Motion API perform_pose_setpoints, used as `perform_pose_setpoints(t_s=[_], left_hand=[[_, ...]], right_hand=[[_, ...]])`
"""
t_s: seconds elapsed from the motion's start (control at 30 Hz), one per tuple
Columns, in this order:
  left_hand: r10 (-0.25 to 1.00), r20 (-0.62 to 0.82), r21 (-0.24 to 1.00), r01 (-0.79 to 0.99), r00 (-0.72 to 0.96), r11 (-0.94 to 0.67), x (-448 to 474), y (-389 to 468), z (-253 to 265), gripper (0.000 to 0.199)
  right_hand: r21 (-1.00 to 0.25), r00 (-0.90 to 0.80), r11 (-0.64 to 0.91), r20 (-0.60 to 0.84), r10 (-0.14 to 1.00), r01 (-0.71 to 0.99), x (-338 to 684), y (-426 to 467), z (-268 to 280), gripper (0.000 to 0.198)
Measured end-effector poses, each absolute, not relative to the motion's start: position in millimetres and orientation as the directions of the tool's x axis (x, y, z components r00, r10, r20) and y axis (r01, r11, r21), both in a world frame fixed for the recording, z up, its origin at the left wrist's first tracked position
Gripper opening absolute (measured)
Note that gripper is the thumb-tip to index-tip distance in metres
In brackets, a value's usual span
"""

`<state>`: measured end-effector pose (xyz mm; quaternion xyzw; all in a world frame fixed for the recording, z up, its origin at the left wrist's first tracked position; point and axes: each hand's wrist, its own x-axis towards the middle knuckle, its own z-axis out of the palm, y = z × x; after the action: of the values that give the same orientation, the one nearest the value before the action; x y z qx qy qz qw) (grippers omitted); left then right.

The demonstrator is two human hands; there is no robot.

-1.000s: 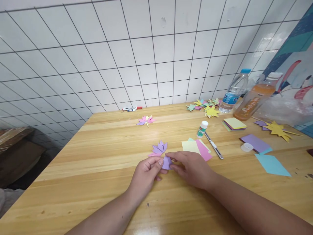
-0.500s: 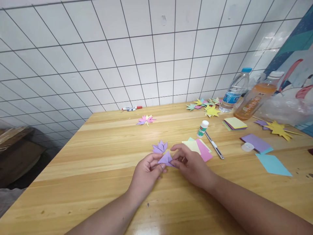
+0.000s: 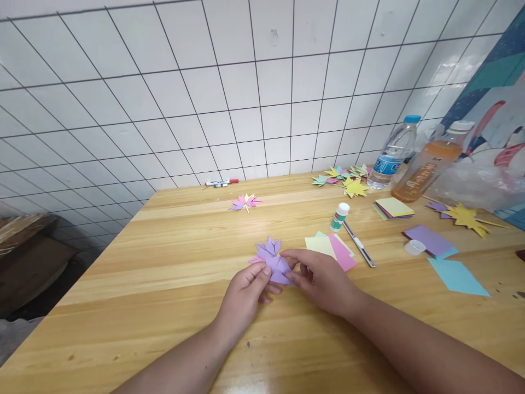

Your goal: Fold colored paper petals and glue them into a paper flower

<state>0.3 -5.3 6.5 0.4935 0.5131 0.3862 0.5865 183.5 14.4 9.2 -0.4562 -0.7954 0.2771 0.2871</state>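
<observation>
A piece of folded purple paper (image 3: 279, 268) is held up between my two hands over the table. My left hand (image 3: 249, 287) pinches its left edge between thumb and fingers. On the right side, my right hand (image 3: 318, 276) grips the same paper with thumb and forefinger. Just behind it lies a purple folded-paper leaf (image 3: 269, 247), partly covered by the held paper. A pink paper point (image 3: 257, 259) sticks out beside my left fingers. Pale yellow and pink paper sheets (image 3: 342, 254) lie right of my right hand.
A glue stick (image 3: 339, 217) stands uncapped near a utility knife (image 3: 360, 244); its cap (image 3: 415, 247) lies further right. Paper stacks, a blue sheet (image 3: 458, 277), a water bottle (image 3: 389, 156) and an orange drink bottle (image 3: 429, 164) are at the right. Markers (image 3: 222, 183) lie by the wall.
The purple paper in my hands has changed from a small triangle to a wider, more opened shape. My left hand has shifted slightly, and a pink point now shows beside it.
</observation>
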Motion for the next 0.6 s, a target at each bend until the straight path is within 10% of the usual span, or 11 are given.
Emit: perform_pose_setpoints(t_s=[0.6], left_hand=[[0.941,-0.17,0.985,0.09,0.292,0.15,4.7,-7.9,-2.9,0.012]], right_hand=[[-0.492,-0.553,0.506,0.059,0.831,0.708,181.3,4.8,17.6,0.058]])
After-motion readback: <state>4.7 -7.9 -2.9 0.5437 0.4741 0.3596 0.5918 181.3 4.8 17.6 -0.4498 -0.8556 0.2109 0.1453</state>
